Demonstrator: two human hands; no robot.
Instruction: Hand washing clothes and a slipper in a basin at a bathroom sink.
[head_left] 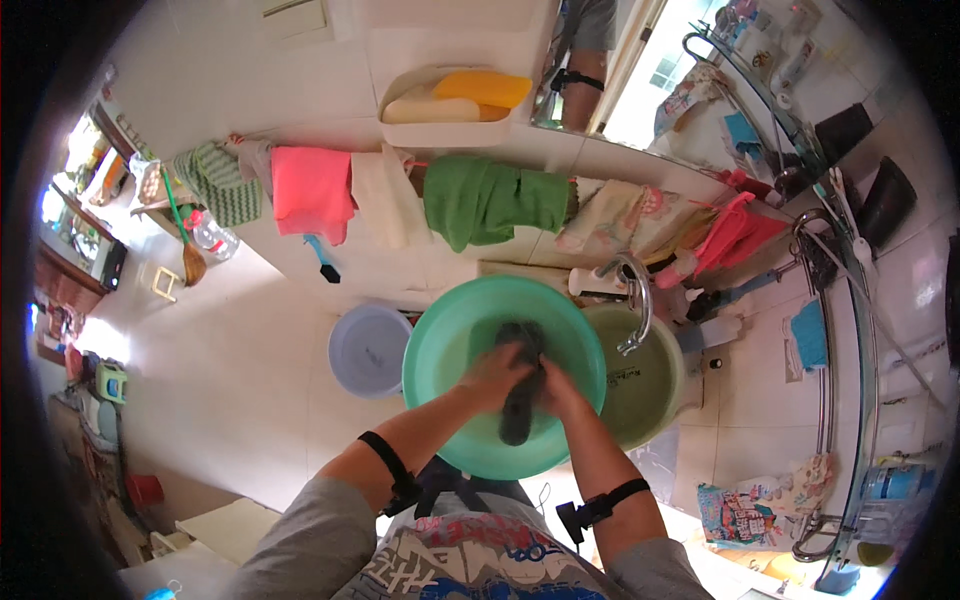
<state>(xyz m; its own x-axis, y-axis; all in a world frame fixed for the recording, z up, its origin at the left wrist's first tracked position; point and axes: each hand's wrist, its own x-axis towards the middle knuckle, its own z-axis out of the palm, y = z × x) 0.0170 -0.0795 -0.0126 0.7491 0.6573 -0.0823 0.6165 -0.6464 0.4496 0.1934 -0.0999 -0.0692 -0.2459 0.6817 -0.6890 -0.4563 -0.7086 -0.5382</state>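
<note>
A dark, long, shoe-shaped item [516, 415] is held over a green basin [455, 455], tilted roughly upright in the view. From its left side, my left hand [497, 377] reaches across the item with bent fingers pressed on it. My right hand [557, 386] grips the item's right edge, and most of its fingers are hidden behind the item. Both hands look slightly smeared by motion. Whether a small tool sits under the left fingers cannot be made out.
A pale blue bucket [368, 350] stands left of the basin. To the right, an olive-green washbasin [650, 385] sits under a chrome faucet [643, 300]. Several towels, including a green towel [490, 200] and a pink towel [312, 190], hang beyond. A glass shelf [770, 95] runs along the right.
</note>
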